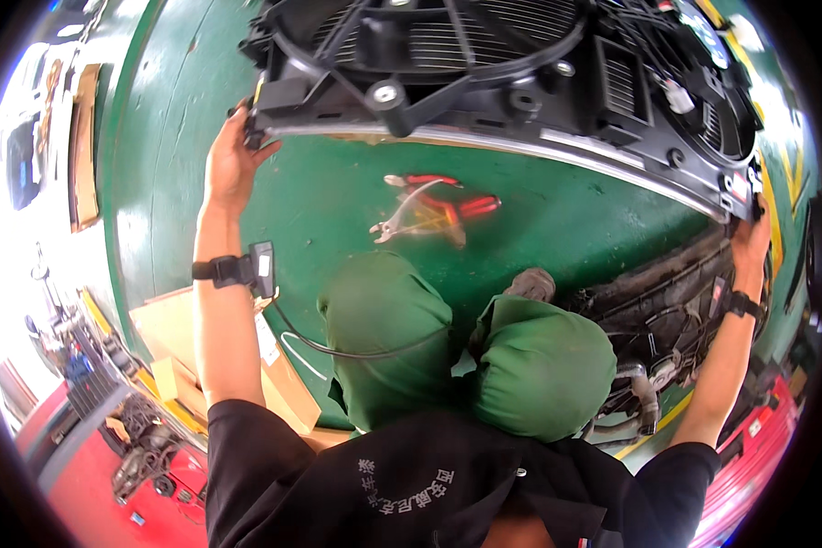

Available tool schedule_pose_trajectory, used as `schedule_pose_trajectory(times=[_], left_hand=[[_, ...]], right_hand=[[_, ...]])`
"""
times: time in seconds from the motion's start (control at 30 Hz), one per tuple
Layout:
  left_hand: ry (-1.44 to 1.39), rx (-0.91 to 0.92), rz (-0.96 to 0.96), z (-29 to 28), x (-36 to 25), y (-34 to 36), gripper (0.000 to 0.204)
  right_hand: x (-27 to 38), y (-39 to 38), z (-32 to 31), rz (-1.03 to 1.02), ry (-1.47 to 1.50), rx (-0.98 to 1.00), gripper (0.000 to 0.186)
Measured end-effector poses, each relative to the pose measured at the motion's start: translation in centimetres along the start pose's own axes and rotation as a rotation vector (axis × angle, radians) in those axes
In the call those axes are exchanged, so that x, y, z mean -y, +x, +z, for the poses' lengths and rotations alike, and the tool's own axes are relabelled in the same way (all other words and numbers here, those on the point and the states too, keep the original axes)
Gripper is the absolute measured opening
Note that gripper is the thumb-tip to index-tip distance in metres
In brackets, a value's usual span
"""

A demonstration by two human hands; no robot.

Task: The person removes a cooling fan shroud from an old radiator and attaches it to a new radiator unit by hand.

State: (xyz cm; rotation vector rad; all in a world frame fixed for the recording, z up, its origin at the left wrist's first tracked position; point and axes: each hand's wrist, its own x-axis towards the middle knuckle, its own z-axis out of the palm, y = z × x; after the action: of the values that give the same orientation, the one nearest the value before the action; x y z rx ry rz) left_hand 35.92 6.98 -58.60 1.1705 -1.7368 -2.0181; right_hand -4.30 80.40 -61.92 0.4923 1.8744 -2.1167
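Note:
A black radiator fan assembly (484, 119) with a silver lower edge spans the top of the view, its round fan shrouds facing up. My left hand (232, 163) grips its left end, the thumb and fingers closed around the corner. At the opposite end, my right hand (751, 239) is closed on the lower right corner, with some fingers hidden behind the part. Between my arms, pliers with red handles (402, 219) lie on the green floor (320, 201), beside a second tool, partly blurred, with red and yellow on it.
To my right lies a dirty dark vehicle part (648, 297) with pipes. An open cardboard box (288, 388) stands by my left forearm. Farther left are a red surface (91, 475) with metal parts and a cardboard strip (84, 151). My green-clad knees (384, 315) are bent below the tools.

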Motion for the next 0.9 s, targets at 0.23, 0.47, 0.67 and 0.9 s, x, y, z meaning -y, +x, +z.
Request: schedule_pose_trajectory(times=[0.23,0.47,0.67,0.9], left_hand=[[0.016,0.015,0.149,0.8,0.5,-0.5,0.066],[0.177,0.201,0.298,-0.2,0.6,0.1,0.083],[0.262,-0.066,0.276,1.8,0.9,0.6,0.070],[0.186,-0.053,0.234,1.6,0.8,0.9,0.058]], right_hand=[[-0.1,0.3,-0.2,-0.065,-0.002,-0.006,0.030],[-0.2,0.6,-0.1,-0.040,0.019,-0.013,0.028],[0.1,-1.7,2.8,-0.036,0.074,-0.074,0.024],[-0.7,-2.9,2.8,-0.097,0.073,-0.047,0.028]])
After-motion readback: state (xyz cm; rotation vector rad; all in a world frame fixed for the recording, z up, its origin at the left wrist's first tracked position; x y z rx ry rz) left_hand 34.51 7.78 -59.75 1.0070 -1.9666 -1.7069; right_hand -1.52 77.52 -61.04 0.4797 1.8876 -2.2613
